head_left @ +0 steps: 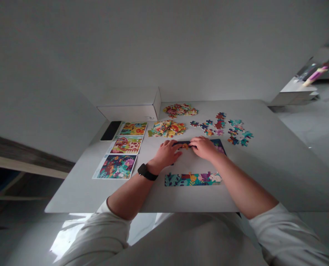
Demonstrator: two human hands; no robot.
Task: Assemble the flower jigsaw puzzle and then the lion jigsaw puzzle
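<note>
navy puzzle section [219,144], one, under two hands [168,153] [204,147]

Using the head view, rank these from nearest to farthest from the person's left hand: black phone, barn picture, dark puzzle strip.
1. Dark puzzle strip: at the fingers of the left hand.
2. Barn picture: to the hand's left.
3. Black phone: farther left and farther back.

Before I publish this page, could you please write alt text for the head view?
A person's left hand and right hand touch a dark puzzle strip on a white table, with a teal strip lying nearer the body. Loose pieces lie beyond; picture sheets and a box are to the left.
</note>
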